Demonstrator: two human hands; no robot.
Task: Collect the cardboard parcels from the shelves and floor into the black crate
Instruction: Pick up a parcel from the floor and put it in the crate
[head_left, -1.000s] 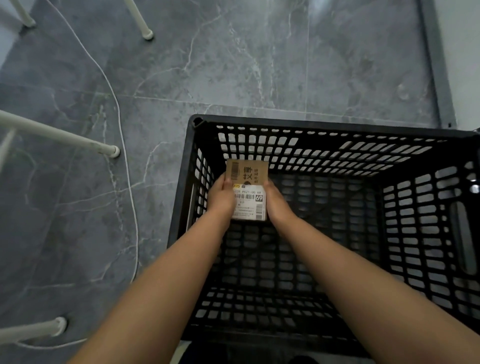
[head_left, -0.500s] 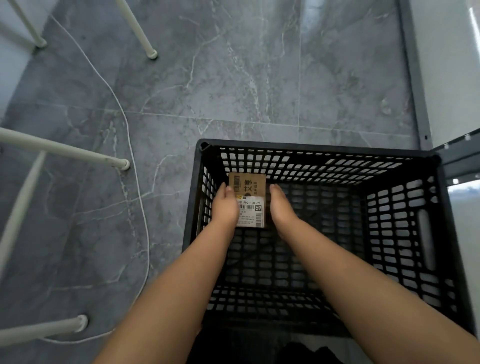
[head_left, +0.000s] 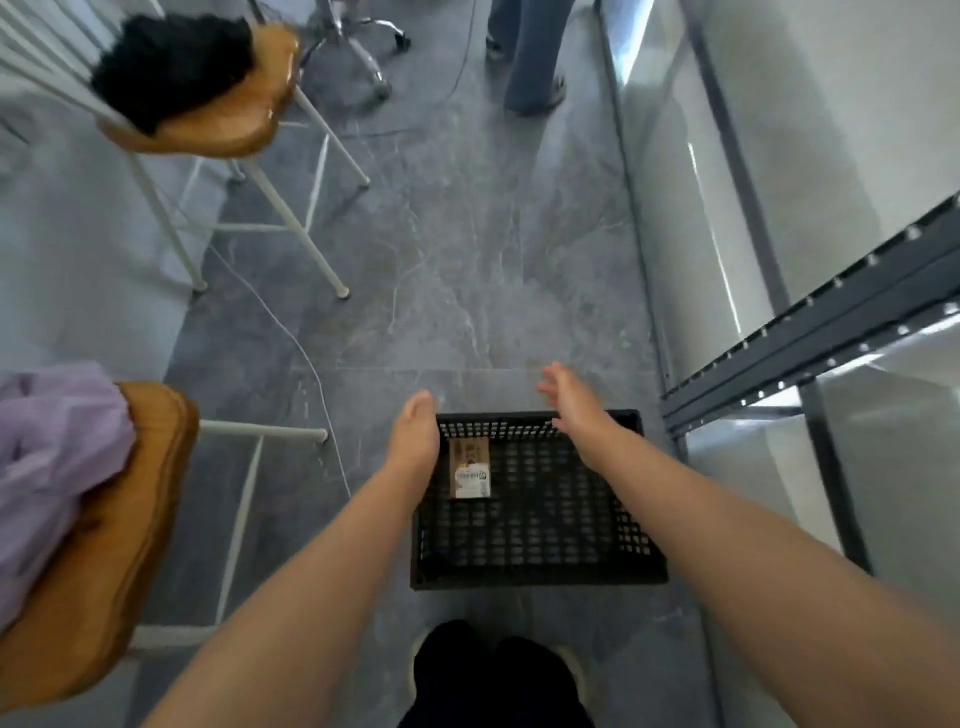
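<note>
The black crate (head_left: 535, 569) stands on the grey floor in front of my feet. One small cardboard parcel (head_left: 470, 467) with a white label lies flat on the crate's bottom near its far left corner. My left hand (head_left: 415, 434) hovers over the crate's left wall, fingers together and holding nothing. My right hand (head_left: 574, 402) is raised over the crate's far rim, fingers spread, empty. Both hands are clear of the parcel.
Two wooden-seat chairs with white legs stand on the left: one (head_left: 208, 124) carries a black fluffy item, the near one (head_left: 104, 540) a purple cloth. A white cable (head_left: 306, 358) runs across the floor. A dark metal shelf rail (head_left: 810, 332) is at right. Another person's legs (head_left: 530, 57) stand far ahead.
Both hands let go of the parcel, which now lies in the crate. My hands rose and moved apart, and my view lifted far above the crate.
</note>
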